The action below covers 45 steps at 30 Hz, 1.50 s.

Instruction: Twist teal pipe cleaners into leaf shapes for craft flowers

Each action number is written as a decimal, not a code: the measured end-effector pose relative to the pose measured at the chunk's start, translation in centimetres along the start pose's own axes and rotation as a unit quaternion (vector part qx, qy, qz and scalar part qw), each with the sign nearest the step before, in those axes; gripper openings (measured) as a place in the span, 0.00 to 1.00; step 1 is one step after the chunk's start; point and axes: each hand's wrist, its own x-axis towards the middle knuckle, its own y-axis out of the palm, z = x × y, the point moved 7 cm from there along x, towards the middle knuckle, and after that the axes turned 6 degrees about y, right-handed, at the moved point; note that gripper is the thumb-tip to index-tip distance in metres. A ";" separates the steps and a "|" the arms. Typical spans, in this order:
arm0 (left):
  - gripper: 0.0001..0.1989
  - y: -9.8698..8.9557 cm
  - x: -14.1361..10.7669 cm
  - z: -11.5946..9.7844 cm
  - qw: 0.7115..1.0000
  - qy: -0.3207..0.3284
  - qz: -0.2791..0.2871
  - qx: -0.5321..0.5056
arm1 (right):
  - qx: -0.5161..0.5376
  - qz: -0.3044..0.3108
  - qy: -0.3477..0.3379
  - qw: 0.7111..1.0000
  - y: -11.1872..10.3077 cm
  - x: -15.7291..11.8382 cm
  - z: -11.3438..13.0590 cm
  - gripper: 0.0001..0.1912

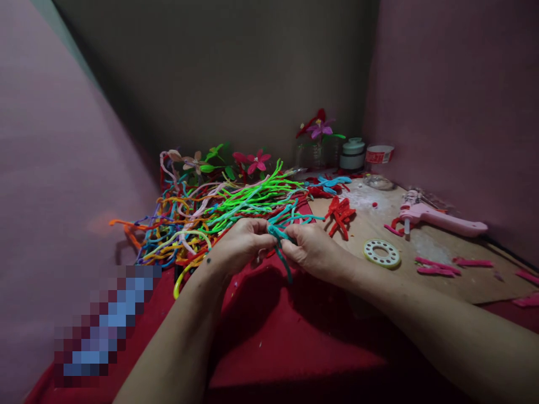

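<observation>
Between my two hands is a teal pipe cleaner (278,231), bent into a loop at the top, with a tail hanging below. My left hand (248,241) pinches its left side between thumb and fingers. From the right, my right hand (309,247) grips the same piece, fingers closed close to the left thumb. Just behind the hands lies a big heap of pipe cleaners (252,196) in green, pink, orange, teal and other colours. Bent red pieces (340,216) rest to the right of the hands, and blue bent pieces (330,183) lie farther back.
A cardboard sheet (357,247) on the red cloth (295,342) carries a pink glue gun (442,217), a pale ring with holes (382,253) and pink strips (438,267). Behind stand a clear container (379,165), a lidded jar (352,154) and pipe-cleaner flowers (257,161). Walls close in both sides.
</observation>
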 end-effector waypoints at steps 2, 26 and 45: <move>0.02 0.1 0.0 0.0 1.000 0.008 0.009 -0.004 | 0.012 0.001 -0.002 1.000 0.0 0.0 0.0 0.11; 0.02 0.4 0.4 0.1 1.000 -0.003 -0.017 0.025 | -0.017 -0.005 0.013 1.000 0.3 -0.3 -0.2 0.10; 0.09 0.7 0.5 -0.1 0.996 0.044 -0.004 -0.071 | 0.124 0.007 0.067 0.990 0.5 0.2 -1.6 0.09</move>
